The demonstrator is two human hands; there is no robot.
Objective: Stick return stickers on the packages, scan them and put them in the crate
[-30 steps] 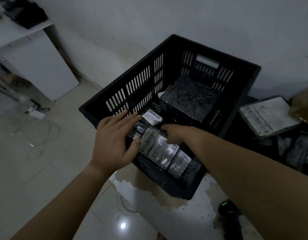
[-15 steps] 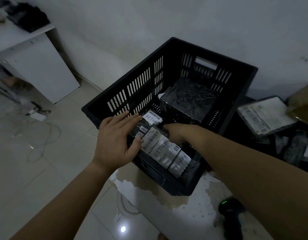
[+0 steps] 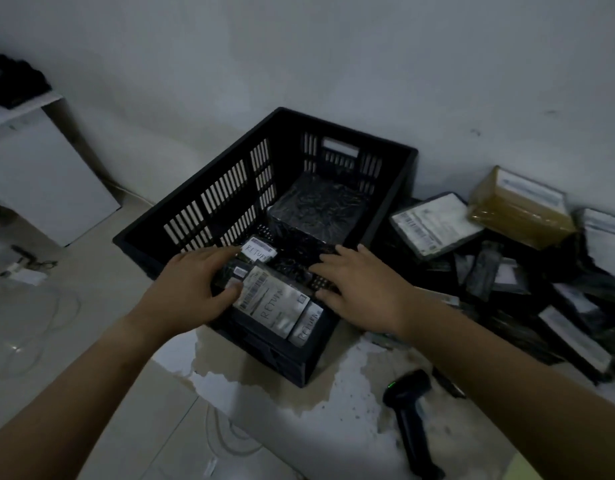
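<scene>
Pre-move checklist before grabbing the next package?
1. Right hand free: ok, fingers spread, holding nothing.
2. Left hand free: not ok, rests on the stickered packages.
3. RETURN stickers on crated packages: ok on three; large black-wrapped package cannot tell.
4. Room in crate: ok.
5. Scanner on, green light: ok.
6. Unprocessed pile beside crate: ok.

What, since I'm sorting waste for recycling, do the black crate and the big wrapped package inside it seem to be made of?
The crate looks like rigid moulded plastic, matte black: slotted walls and a cut-out handle. The big package seems wrapped in glossy black plastic film, crinkled and catching light; what lies under the wrap cannot be told.
</scene>
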